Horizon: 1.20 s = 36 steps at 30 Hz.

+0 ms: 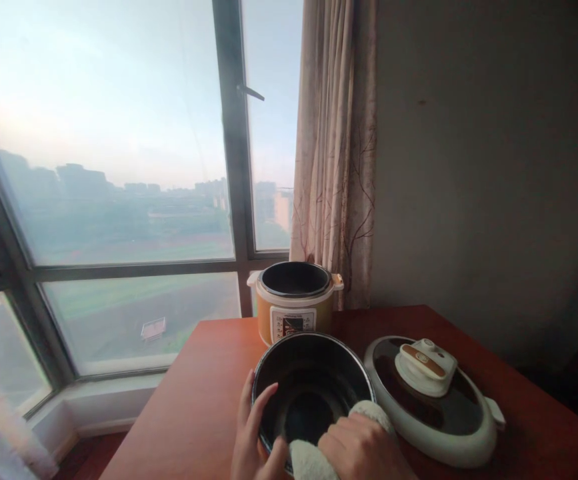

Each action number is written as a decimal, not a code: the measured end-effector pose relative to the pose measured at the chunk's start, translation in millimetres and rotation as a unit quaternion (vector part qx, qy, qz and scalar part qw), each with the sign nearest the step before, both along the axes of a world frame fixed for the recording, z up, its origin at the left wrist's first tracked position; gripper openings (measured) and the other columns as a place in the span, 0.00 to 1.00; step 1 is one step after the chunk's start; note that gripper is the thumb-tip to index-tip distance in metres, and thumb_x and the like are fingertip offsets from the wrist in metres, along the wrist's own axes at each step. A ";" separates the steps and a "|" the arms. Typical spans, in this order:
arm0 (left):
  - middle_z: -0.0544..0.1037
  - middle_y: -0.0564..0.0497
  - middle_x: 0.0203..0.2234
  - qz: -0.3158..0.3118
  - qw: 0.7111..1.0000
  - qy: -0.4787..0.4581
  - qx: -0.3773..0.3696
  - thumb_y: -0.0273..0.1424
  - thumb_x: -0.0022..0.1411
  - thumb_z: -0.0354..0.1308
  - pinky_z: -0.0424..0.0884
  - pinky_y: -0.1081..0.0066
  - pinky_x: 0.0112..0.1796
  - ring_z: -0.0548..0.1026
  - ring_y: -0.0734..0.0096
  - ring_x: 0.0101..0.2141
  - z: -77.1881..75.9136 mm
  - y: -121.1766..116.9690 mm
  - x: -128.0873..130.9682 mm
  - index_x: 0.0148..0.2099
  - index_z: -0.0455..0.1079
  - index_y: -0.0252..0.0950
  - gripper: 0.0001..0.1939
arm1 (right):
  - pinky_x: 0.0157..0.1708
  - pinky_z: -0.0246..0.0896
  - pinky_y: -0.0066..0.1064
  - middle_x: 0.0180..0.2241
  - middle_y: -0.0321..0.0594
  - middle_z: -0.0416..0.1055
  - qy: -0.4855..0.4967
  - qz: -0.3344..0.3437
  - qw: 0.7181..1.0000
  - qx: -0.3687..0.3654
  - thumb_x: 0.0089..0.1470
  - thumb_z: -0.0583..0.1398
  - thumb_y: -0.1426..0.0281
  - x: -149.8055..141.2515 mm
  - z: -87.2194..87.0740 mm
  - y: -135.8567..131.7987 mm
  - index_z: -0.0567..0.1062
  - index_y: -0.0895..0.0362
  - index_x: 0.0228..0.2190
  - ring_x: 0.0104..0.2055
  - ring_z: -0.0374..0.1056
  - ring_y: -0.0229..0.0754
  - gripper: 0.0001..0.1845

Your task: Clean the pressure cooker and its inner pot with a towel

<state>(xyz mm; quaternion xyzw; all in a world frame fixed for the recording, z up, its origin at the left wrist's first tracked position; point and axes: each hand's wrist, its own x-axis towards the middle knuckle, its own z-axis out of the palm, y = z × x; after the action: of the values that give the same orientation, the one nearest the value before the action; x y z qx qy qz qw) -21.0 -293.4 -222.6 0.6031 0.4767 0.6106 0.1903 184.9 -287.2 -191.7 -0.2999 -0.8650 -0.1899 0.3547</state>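
Note:
A dark inner pot [313,380] sits on the red-brown table [199,400] in front of me. My left hand [255,433] rests on the pot's left rim, fingers stretched along it and thumb hooked inside. My right hand [363,448] is closed on a white cloth [309,461], pressing it against the pot's near inner wall. Behind the pot stands an orange pressure cooker body [295,300], empty and without its lid. The cooker's lid [431,393], white-rimmed with a cream handle, lies flat on the table to the right of the pot.
A large window [119,167] with a dark frame fills the left. A patterned curtain [336,147] hangs behind the cooker. A plain wall [489,167] stands to the right. The table's left edge drops off toward the window sill.

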 end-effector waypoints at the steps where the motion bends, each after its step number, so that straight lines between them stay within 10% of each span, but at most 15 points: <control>1: 0.53 0.48 0.71 -0.005 1.000 -0.006 -0.001 0.24 0.57 0.53 0.56 0.52 0.64 0.52 0.50 0.69 2.2 0.0 0.9 0.58 0.72 0.42 0.26 | 0.26 0.39 0.35 0.19 0.30 0.66 -0.001 0.001 1.000 0.002 0.46 0.58 0.79 0.9 0.1 -0.1 0.63 0.53 0.23 0.21 0.59 0.38 0.10; 27: 0.50 0.48 0.72 -0.283 0.951 -0.057 -0.112 0.42 0.55 0.63 0.50 0.46 0.65 0.48 0.42 0.69 24.3 49.7 -25.8 0.59 0.72 0.45 0.29 | 0.32 0.49 0.33 0.26 0.33 0.74 -0.095 0.011 0.975 -0.199 0.51 0.63 0.67 62.6 38.0 -6.5 0.71 0.53 0.25 0.30 0.68 0.39 0.06; 36: 0.64 0.42 0.66 -0.071 0.987 -0.085 -0.116 0.47 0.64 0.57 0.53 0.50 0.65 0.58 0.48 0.66 2.1 30.4 -6.4 0.63 0.65 0.40 0.30 | 0.30 0.46 0.35 0.23 0.31 0.71 -0.060 -0.019 0.989 -0.133 0.48 0.63 0.69 49.2 15.8 -2.1 0.66 0.53 0.22 0.27 0.66 0.38 0.11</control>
<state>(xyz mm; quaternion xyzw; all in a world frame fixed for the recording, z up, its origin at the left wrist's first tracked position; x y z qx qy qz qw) -27.4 -263.1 -220.5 0.5555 0.4824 0.5846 0.3420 234.1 -289.3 -175.9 -0.3490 -0.8965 -0.0972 0.2551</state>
